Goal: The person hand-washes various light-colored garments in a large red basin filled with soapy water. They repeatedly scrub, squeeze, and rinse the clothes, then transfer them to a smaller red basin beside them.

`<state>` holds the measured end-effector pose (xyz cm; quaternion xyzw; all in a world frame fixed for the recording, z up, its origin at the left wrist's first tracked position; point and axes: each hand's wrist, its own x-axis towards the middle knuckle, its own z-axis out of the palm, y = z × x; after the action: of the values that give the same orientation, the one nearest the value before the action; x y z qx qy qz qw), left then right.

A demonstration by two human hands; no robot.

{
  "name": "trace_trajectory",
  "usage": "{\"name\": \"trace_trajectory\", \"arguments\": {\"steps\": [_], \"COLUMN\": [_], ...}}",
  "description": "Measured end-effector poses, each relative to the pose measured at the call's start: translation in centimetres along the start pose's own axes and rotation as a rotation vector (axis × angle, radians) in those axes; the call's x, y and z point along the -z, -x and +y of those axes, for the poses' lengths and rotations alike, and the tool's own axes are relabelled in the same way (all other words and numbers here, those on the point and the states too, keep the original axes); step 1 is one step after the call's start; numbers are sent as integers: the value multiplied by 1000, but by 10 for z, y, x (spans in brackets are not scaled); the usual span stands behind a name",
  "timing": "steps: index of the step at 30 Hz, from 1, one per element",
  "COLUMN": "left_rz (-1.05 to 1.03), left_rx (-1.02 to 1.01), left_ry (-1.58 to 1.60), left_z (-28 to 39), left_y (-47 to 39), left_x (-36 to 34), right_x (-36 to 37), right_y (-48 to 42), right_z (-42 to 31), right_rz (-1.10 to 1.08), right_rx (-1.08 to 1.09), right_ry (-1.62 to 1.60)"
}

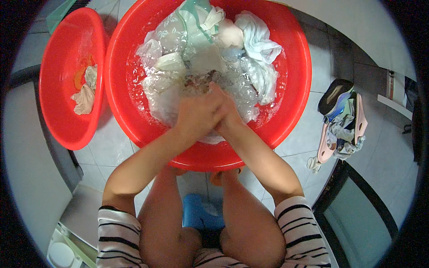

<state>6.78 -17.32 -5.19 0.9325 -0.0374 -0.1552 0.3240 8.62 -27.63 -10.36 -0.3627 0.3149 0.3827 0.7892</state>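
Observation:
A large red plastic basin [293, 100] stands before me, holding water and soaked clothes. My left hand [196, 109] and my right hand [224, 109] are pressed together over its near half, blurred. A dark brown patterned piece of cloth [202, 82] lies just beyond my fingers. Whether they grip cloth between them is hidden. White wet cloth [161, 100] is bunched to the left of my hands. Farther off are a pale green and white patterned garment [171, 30] and a pale blue cloth [256, 35].
A smaller red basin [55, 80] stands tilted at left, with beige cloths [84, 98] inside. Pink slippers [359, 117], a dark-soled shoe [335, 97] and crumpled cloths [342, 129] lie on the tiled floor [298, 144] at right. A blue plastic stool [197, 214] is below me.

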Motion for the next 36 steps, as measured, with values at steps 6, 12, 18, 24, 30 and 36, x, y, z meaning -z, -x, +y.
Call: {"name": "trace_trajectory", "arguments": {"steps": [6,12,18,24,30,36], "left_rz": [154,277,-103,414,122,25], "left_rx": [131,-128,391,31,-112,-91], "left_ry": [102,-100,26,531,45,-67], "left_z": [-56,-78,-77,-62,-41,-17], "left_y": [-29,-24,-49,-25,-16,-9], "left_x": [0,-21,-8,-39,-13,17], "right_x": [5,19,31,-7,-25,-29], "right_y": [5,-20,-51,-48,-12,18], "right_z": [-13,-27,-15,-16,-1,-14], "right_rz": [214,274,392,180,-69,74], "right_rx": [420,713,710,99,-57,304], "right_ry": [608,1227,1585,342,-71,1182]}}
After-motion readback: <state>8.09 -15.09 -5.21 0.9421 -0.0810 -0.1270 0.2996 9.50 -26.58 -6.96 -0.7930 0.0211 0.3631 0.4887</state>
